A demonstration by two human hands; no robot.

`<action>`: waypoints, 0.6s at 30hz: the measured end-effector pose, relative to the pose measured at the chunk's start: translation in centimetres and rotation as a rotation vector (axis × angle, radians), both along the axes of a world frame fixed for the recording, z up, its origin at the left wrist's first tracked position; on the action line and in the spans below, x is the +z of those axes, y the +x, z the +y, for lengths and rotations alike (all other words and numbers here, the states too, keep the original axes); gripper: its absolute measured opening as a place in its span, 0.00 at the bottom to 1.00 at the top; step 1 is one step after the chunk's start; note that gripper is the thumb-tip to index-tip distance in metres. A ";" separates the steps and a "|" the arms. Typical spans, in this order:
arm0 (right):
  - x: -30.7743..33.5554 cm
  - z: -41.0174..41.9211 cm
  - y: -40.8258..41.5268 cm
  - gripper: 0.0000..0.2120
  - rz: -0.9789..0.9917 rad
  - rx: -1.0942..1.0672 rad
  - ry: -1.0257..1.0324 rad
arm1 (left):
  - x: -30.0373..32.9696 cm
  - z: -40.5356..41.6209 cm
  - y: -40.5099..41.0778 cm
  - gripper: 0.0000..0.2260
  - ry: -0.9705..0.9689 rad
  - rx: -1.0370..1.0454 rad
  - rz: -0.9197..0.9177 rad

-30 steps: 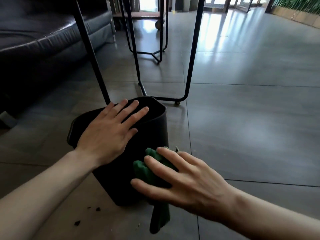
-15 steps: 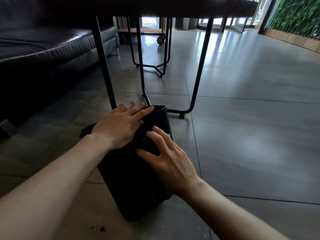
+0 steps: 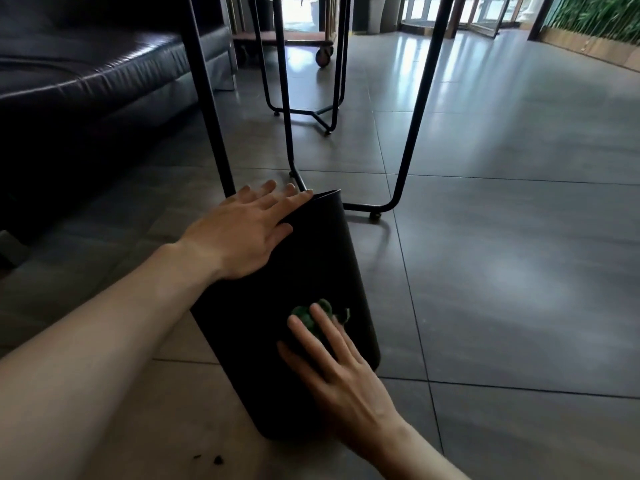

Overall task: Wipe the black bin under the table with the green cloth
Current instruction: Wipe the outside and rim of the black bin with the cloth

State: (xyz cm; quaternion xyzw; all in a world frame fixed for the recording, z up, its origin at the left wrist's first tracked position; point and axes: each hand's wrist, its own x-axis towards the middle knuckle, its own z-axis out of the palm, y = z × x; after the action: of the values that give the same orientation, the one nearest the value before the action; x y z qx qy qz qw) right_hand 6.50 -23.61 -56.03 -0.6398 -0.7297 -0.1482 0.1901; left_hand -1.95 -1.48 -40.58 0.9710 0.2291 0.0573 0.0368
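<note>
We're mid-wipe: right hand (image 3: 341, 372) fingers spread, pressing green cloth (image 3: 313, 315) on black bin (image 3: 311, 258) side; left hand (image 3: 242, 233) fingers flat at rim; remaining faces likely undone.

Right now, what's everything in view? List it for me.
bin: one, black, on the floor by the table legs, tipped away from the viewer.
cloth: one, green, pressed against the bin's near side, mostly hidden under fingers.
table legs: several, black metal, behind the bin.
sofa: one, dark leather, far left.
cart: one, wheeled, in the background.
crumbs: a few, dark, on the floor tile near the bin's base.
left hand: flat on the bin's upper part, steadying it.
right hand: flat on the cloth, low on the bin.
</note>
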 end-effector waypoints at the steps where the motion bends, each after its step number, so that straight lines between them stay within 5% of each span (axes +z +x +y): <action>1: 0.0 -0.3 0.6 0.20 -0.011 0.029 0.016 | 0.0 0.0 0.0 0.25 0.005 -0.002 -0.005; 8: 4.3 3.4 4.8 0.23 0.195 -0.186 0.167 | 0.0 0.0 -0.3 0.26 0.005 0.028 0.006; 14: 1.9 2.6 -0.3 0.14 0.004 0.199 0.222 | 0.2 -1.0 -0.3 0.27 0.034 -0.023 0.015; 18: 2.6 1.7 1.2 0.15 0.020 0.103 0.225 | 0.2 -1.6 -0.2 0.27 0.054 -0.062 0.017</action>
State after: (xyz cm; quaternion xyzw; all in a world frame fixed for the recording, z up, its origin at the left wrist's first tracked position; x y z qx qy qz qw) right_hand 7.72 -21.95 -53.42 -0.5778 -0.7384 -0.2127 0.2751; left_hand -2.18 -3.09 -40.40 0.9787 0.1977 0.0540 0.0106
